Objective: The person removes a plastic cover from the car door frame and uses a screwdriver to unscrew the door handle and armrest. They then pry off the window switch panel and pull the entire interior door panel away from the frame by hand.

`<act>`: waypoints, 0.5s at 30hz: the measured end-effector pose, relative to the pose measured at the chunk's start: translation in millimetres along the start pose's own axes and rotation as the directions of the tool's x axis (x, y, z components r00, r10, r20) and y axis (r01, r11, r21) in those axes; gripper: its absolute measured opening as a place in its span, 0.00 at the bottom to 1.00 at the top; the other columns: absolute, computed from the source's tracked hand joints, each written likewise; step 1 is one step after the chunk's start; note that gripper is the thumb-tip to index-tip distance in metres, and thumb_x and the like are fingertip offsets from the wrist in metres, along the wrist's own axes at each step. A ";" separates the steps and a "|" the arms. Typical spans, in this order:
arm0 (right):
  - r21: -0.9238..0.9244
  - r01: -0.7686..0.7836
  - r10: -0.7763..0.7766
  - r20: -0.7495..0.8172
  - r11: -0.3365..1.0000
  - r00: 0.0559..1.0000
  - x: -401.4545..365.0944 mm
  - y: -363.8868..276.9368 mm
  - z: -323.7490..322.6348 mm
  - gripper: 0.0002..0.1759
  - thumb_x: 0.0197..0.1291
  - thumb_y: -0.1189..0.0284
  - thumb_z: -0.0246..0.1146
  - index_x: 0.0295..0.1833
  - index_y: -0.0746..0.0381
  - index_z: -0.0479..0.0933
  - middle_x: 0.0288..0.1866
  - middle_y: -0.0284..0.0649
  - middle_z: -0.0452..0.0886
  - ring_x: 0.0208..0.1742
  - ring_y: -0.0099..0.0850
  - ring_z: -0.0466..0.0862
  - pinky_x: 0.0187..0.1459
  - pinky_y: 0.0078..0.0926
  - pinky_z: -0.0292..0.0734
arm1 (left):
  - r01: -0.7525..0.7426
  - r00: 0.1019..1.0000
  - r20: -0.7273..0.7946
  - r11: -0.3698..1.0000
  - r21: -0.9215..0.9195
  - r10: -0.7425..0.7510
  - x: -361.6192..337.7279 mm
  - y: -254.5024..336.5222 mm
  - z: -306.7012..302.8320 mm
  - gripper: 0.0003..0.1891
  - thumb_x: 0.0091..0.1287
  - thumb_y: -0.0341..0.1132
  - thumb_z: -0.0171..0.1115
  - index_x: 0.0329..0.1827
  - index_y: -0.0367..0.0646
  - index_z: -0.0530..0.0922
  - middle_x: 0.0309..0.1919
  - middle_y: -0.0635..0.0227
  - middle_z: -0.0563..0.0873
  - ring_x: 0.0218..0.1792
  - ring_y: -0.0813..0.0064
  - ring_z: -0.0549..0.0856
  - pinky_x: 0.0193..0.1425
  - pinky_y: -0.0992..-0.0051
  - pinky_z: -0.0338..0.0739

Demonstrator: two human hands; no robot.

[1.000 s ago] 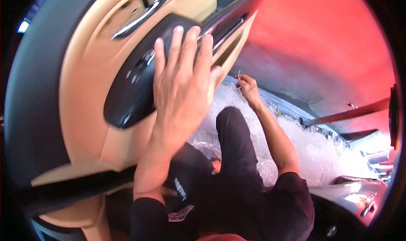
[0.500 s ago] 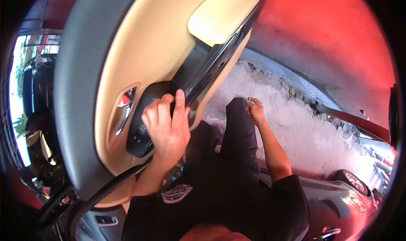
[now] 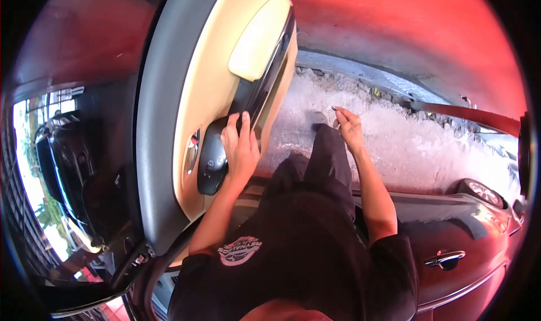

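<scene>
Car door (image 3: pixel 160 124), one, standing open at the person's left; beige-and-black inner lining in place, with padded armrest (image 3: pixel 260 42), glossy black trim strip (image 3: pixel 273 67), chrome inner release lever (image 3: pixel 193 155) and black switch panel (image 3: pixel 212 166); no part seen detached. Left hand (image 3: pixel 243 152): at the switch panel, beside the lower end of the trim strip, fingers loosely bent; whether they grip or merely rest, cannot tell. Right hand (image 3: pixel 350 128): held out above the concrete floor (image 3: pixel 394 152), away from the door, thumb and fingertips pinched on a small slim item (image 3: pixel 334 108), kind unclear. Progress, as judged: opening complete, door not closed; any further work done or left, not determinable. Adjacent: dark car body with chrome outer handle (image 3: pixel 445 258), wheel (image 3: pixel 483 192), red wall (image 3: pixel 417 28).
</scene>
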State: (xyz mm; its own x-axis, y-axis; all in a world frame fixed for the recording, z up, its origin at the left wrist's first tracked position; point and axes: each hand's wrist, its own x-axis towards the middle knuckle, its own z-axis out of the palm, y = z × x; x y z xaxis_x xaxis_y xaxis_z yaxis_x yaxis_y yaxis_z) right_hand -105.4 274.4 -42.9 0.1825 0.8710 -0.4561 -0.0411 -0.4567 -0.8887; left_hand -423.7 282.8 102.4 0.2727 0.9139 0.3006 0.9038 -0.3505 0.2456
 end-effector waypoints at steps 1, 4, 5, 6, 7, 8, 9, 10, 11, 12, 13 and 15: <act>-0.002 0.116 -0.116 0.027 0.993 0.993 8.4 -13.2 -1.8 0.17 0.77 0.65 0.62 0.60 0.64 0.85 0.29 0.29 0.81 0.22 0.15 0.70 0.24 0.18 0.64 | -0.013 1.000 0.008 1.000 0.005 0.013 1.5 2.9 -0.9 0.34 0.65 0.24 0.67 0.77 0.36 0.71 0.66 0.42 0.75 0.58 0.41 0.78 0.63 0.48 0.72; 0.019 0.162 -0.163 0.037 0.987 0.986 43.5 -55.3 2.8 0.16 0.76 0.67 0.62 0.58 0.67 0.85 0.30 0.32 0.81 0.31 0.22 0.78 0.35 0.25 0.74 | 0.064 0.996 0.062 0.994 0.086 -0.070 12.2 15.9 0.1 0.35 0.66 0.27 0.68 0.78 0.37 0.69 0.67 0.42 0.75 0.60 0.41 0.77 0.65 0.48 0.71; 0.033 0.146 -0.147 0.044 0.989 0.988 56.8 -67.0 8.0 0.16 0.76 0.67 0.62 0.58 0.67 0.85 0.30 0.32 0.81 0.31 0.22 0.78 0.35 0.25 0.74 | 0.126 0.986 0.090 0.984 0.124 -0.137 16.7 22.0 0.9 0.36 0.67 0.29 0.68 0.79 0.37 0.69 0.67 0.44 0.75 0.62 0.41 0.76 0.65 0.49 0.70; 0.110 0.203 -0.210 0.053 0.973 0.976 72.5 -79.7 15.6 0.16 0.77 0.67 0.62 0.58 0.66 0.85 0.31 0.30 0.80 0.30 0.19 0.76 0.32 0.21 0.71 | 0.188 0.972 0.112 0.968 0.165 -0.207 22.5 27.3 2.6 0.36 0.67 0.32 0.69 0.79 0.37 0.68 0.67 0.45 0.75 0.63 0.42 0.75 0.66 0.49 0.70; 0.187 0.257 -0.272 0.057 0.948 0.961 90.0 -94.7 22.3 0.15 0.77 0.67 0.62 0.59 0.65 0.85 0.31 0.28 0.79 0.28 0.15 0.73 0.29 0.18 0.68 | 0.199 0.969 0.109 0.961 0.191 -0.223 29.3 30.4 5.7 0.34 0.71 0.37 0.66 0.78 0.35 0.68 0.65 0.45 0.78 0.61 0.43 0.78 0.65 0.49 0.71; 0.202 0.237 -0.254 0.064 0.950 0.965 105.7 -111.9 27.9 0.15 0.77 0.67 0.62 0.59 0.65 0.85 0.31 0.28 0.79 0.28 0.15 0.73 0.29 0.18 0.68 | 0.199 0.965 0.126 0.957 0.210 -0.228 41.2 33.9 9.6 0.34 0.71 0.37 0.66 0.78 0.35 0.68 0.65 0.45 0.78 0.61 0.43 0.78 0.65 0.49 0.71; 0.229 0.281 -0.308 0.091 0.932 0.947 119.6 -129.0 31.7 0.15 0.77 0.67 0.62 0.59 0.65 0.84 0.32 0.28 0.79 0.30 0.16 0.74 0.31 0.19 0.70 | 0.312 0.936 0.127 0.940 0.142 -0.330 52.3 38.2 14.1 0.32 0.73 0.38 0.65 0.77 0.33 0.69 0.61 0.45 0.80 0.59 0.42 0.79 0.64 0.50 0.72; 0.258 0.316 -0.354 0.119 0.913 0.927 131.9 -141.4 34.4 0.15 0.77 0.67 0.62 0.59 0.65 0.84 0.32 0.28 0.78 0.32 0.17 0.75 0.34 0.20 0.72 | 0.427 0.890 0.138 0.901 0.079 -0.434 60.7 42.2 17.3 0.30 0.76 0.40 0.63 0.76 0.32 0.70 0.58 0.45 0.82 0.57 0.42 0.81 0.63 0.50 0.73; 0.272 0.278 -0.323 0.135 0.921 0.937 144.6 -151.1 35.9 0.15 0.77 0.67 0.62 0.59 0.65 0.84 0.32 0.28 0.78 0.32 0.17 0.75 0.34 0.20 0.72 | 0.488 0.865 0.116 0.873 0.028 -0.487 69.3 41.0 24.0 0.27 0.79 0.45 0.60 0.71 0.32 0.74 0.52 0.43 0.84 0.52 0.41 0.83 0.60 0.51 0.75; 0.287 0.272 -0.325 0.158 0.918 0.932 158.2 -159.9 37.2 0.15 0.78 0.67 0.61 0.59 0.65 0.84 0.34 0.29 0.80 0.33 0.18 0.76 0.36 0.21 0.73 | 0.500 0.854 0.133 0.864 0.057 -0.503 77.7 46.0 24.6 0.27 0.79 0.45 0.60 0.71 0.32 0.74 0.52 0.43 0.84 0.52 0.41 0.83 0.60 0.51 0.75; 0.301 0.269 -0.331 0.179 0.915 0.926 172.3 -166.5 38.8 0.15 0.78 0.67 0.61 0.59 0.65 0.84 0.35 0.31 0.81 0.35 0.19 0.78 0.38 0.21 0.75 | 0.582 0.802 0.148 0.813 0.024 -0.578 86.6 51.3 24.9 0.26 0.80 0.46 0.59 0.69 0.31 0.75 0.50 0.43 0.84 0.51 0.42 0.83 0.59 0.51 0.75; 0.323 0.310 -0.381 0.186 0.894 0.906 199.4 -171.9 44.8 0.15 0.78 0.67 0.61 0.59 0.65 0.85 0.40 0.33 0.83 0.38 0.21 0.80 0.40 0.22 0.77 | 0.682 0.724 0.157 0.732 -0.010 -0.672 94.2 52.9 29.2 0.28 0.82 0.52 0.55 0.64 0.31 0.78 0.47 0.43 0.84 0.48 0.45 0.84 0.56 0.52 0.76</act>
State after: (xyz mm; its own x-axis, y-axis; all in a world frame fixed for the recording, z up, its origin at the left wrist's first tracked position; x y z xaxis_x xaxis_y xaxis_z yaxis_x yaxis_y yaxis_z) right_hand -105.9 534.8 16.7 -0.0013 0.9965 -0.0835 -0.2975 -0.0801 -0.9514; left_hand -340.6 356.3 116.7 -0.3583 0.9290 -0.0923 0.8437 0.3645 0.3942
